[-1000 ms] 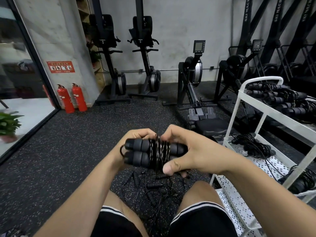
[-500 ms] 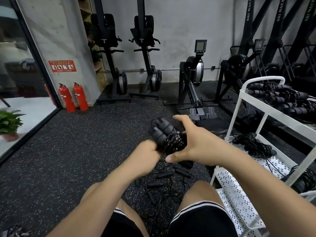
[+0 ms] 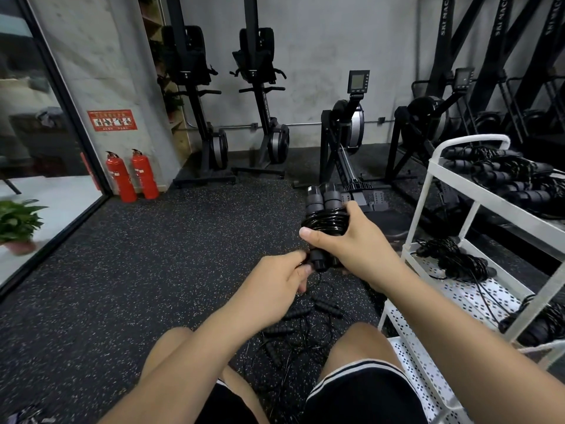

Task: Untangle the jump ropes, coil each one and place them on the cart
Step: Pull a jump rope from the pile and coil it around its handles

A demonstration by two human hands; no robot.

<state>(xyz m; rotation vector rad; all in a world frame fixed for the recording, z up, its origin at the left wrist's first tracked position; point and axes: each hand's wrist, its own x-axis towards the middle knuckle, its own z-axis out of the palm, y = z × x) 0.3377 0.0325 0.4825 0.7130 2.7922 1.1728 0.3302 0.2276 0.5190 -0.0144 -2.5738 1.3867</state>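
Observation:
My right hand (image 3: 354,246) grips a coiled black jump rope (image 3: 324,215), its two handles upright and the cord wound round their middle. My left hand (image 3: 281,273) sits just below and left of it, fingers pinching at the bundle's lower end near a loose cord. A tangled pile of black ropes (image 3: 293,328) lies on the floor between my knees. The white cart (image 3: 477,200) stands to the right, with coiled ropes (image 3: 501,175) on its top shelf and loose ropes (image 3: 452,258) on the middle shelf.
Rowing machines (image 3: 345,148) and ski machines stand along the back wall. Two red fire extinguishers (image 3: 131,175) are at the left by a glass wall, with a potted plant (image 3: 18,224) beyond. Speckled black floor stretches to the left.
The bundle turned from lying crosswise in both hands to standing upright in my right hand and moved right. My left hand slid off to its lower end.

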